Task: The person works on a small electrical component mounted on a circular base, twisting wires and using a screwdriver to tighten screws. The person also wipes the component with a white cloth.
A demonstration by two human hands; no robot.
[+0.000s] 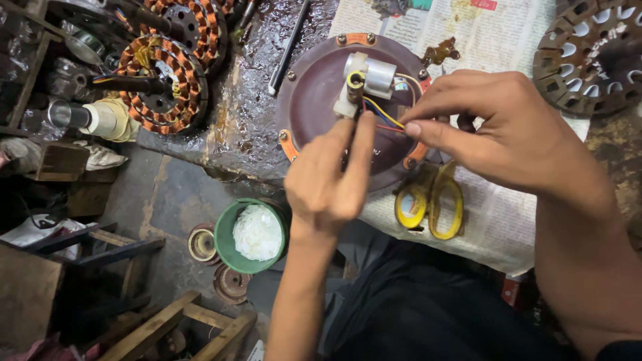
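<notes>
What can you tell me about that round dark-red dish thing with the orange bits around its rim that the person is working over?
The round maroon metal cover lies flat, hollow side up, on newspaper at the bench edge. Orange tabs with small bolts ring its rim. A white cylindrical capacitor sits inside, with yellow, blue and red wires running from it. The left hand reaches over its lower part, fingertips at the wires; the right hand pinches them.

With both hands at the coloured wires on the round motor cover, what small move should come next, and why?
Probably draw the wires a little further from the white capacitor. The right hand pinches them at their ends and the left hand fingers press near their base, yet they lie bunched close together.
</notes>
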